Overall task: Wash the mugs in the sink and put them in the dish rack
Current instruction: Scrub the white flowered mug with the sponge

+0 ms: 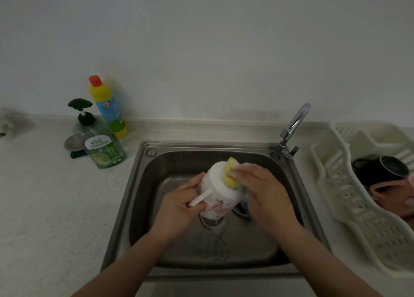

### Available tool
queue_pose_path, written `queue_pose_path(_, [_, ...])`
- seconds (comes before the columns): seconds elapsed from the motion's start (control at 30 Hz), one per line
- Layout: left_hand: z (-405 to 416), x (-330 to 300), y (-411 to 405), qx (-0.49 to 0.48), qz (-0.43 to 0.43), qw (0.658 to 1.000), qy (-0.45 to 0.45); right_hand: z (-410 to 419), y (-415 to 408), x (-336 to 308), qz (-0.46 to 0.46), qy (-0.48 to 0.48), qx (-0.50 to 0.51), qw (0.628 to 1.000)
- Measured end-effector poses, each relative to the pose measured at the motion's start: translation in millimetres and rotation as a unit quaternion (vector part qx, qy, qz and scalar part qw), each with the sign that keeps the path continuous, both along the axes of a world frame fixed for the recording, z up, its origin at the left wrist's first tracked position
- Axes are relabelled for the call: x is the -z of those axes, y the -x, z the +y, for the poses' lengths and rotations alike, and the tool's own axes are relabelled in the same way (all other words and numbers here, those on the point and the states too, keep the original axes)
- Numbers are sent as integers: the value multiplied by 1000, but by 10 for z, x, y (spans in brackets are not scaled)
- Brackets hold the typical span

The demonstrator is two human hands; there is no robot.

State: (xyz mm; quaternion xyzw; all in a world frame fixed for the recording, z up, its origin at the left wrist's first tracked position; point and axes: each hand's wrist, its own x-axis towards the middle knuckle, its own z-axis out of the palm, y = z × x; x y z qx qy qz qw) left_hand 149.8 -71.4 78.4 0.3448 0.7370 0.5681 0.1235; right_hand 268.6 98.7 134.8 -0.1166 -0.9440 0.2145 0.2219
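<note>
White china first: the mug (218, 190) being washed is held above the middle of the sink (143, 184), tipped over so its base points up and away toward the back wall of the basin and its mouth faces down toward the drain (211, 221). Its long axis runs from the near centre of the basin up toward the tap corner. The left hand (179, 209) grips the handle, fingers curled round it, on the side of the mug facing the sink's left wall. The right hand (266, 193) presses a yellow sponge (231, 173) against the upper right flank near the base, fingers wrapped over the sponge.

The rack (336, 184) sits on the counter just beyond the sink's right edge, already holding a dark mug (385, 169) upside down and a pink mug (394, 191) beside it. Something blue (242, 209) lies in the basin under the right wrist; what it is I cannot tell.

Judging by this, scrubbing of the outside is under way, with rinsing to follow. The rack lies to the right, yet the mug's handle is in the left hand, so the carry would cross over the basin unless the sponge is dropped and the mug changes hands.
</note>
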Motion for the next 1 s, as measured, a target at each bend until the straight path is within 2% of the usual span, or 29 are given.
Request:
queue_pose_path(0.07, [19,10,-23,4,3,1000,7,-13,144,-46,-34,23,19,999])
queue_pose_path(0.2, [6,-7,-29,-5,-29,999,11,-173,39,-87,-23,-56,-56,997])
queue_pose_path(0.37, [-1,-61,-89,-15,-56,998,-21,42,27,-27,0,65,36,997])
queue_pose_path(0.43, [9,-63,-88,-17,-59,998,-35,-83,93,-71,-21,36,11,999])
queue_pose_path(0.57, [-53,-24,-39,-6,-22,999,-34,-88,-167,-92,-5,-95,-51,994])
queue_pose_path(0.7, [-15,-23,-82,5,-4,1000,-29,-43,87,-185,-11,-60,10,998])
queue_pose_path(0.83, [-49,-46,-64,0,-18,999,-37,-200,-50,-96,2,-100,-90,991])
queue_pose_path(0.87, [-75,-35,-62,0,-23,999,-36,-149,-149,-55,16,-80,-79,994])
queue_pose_path(0.93, [-99,-21,-64,-2,-31,999,-39,-22,-178,13,21,37,-25,999])
queue_pose_path(1.0, [-87,-35,-91,-6,-41,998,-38,-22,-62,4,10,87,9,996])
